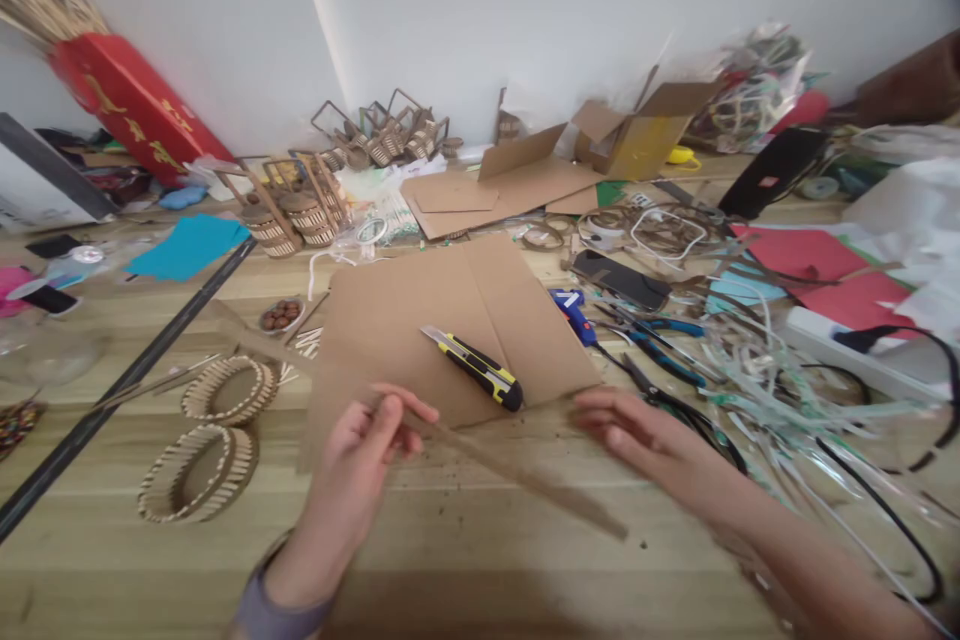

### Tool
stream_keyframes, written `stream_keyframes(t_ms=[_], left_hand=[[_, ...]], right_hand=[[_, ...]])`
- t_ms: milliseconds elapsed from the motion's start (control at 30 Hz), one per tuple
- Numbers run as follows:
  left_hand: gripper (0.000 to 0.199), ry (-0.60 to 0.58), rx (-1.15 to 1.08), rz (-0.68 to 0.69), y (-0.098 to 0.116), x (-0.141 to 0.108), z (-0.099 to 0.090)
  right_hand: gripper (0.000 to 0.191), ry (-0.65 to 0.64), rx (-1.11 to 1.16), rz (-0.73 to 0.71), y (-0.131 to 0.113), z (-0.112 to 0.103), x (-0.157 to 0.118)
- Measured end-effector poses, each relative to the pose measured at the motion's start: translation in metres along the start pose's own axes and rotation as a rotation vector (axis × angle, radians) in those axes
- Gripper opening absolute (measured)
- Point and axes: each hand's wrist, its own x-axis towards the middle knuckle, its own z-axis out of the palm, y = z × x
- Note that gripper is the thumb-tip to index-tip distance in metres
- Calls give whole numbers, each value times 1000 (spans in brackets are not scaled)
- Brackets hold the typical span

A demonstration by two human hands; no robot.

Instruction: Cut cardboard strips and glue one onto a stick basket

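Observation:
Pinched in my left hand (pixel 379 440) is a long flat brown strip (pixel 532 483), its material blurred. One end points down to the right; toward the upper left it seems to run on past my fingers as a smear. My right hand (pixel 634 435) hovers at the cardboard sheet's near right corner with fingers stretched out, holding nothing I can see. On the cardboard sheet (pixel 405 290) lies a yellow and black utility knife (pixel 476 367), blade out, pointing to the upper left.
Two small oval slatted baskets (pixel 199 473) sit at left, near a bowl of brown beads (pixel 282 315) and a long black bar (pixel 142 365). To the right lie a blue glue gun (pixel 574 315), pliers (pixel 667 355), scissors (pixel 652 390), a phone (pixel 621 280) and tangled clear strips.

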Motion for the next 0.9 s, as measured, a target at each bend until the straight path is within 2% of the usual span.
stream_keyframes(t_ms=[67, 133, 200, 267, 400, 467, 533, 600, 633, 700, 767, 833, 900], left_hand=[[53, 124, 30, 5, 5, 6, -2], [57, 178, 89, -10, 9, 14, -5], [59, 191, 163, 2, 9, 22, -6], [64, 179, 254, 25, 5, 30, -4], [82, 122, 461, -27, -11, 43, -3], [88, 146, 608, -22, -19, 46, -4], [86, 230, 799, 106, -25, 44, -4], [74, 290, 967, 334, -29, 39, -1], [65, 276, 1022, 453, -30, 35, 2], [42, 126, 1079, 641, -31, 26, 11], [26, -44, 1086, 774, -30, 15, 21], [18, -208, 1046, 838, -31, 4, 30], [14, -382, 1013, 853, -32, -5, 42]], right_hand=[[56, 116, 214, 26, 10, -7, -6], [56, 203, 352, 16, 20, -12, -11], [55, 242, 397, -42, 27, -15, -14], [54, 244, 346, -120, 27, -17, -17], [46, 192, -90, -239, 11, -20, -23], [40, 157, -342, -327, 0, -21, -25], [35, 148, -538, -443, -10, -21, -26], [32, 188, -716, -548, -16, -21, -25], [30, 232, -804, -581, -17, -22, -24], [26, 337, -967, -566, -14, -21, -23], [23, 419, -1117, -424, -2, -18, -21], [23, 456, -1240, -264, 14, -12, -21], [20, 475, -1300, -200, 28, -4, -22]])
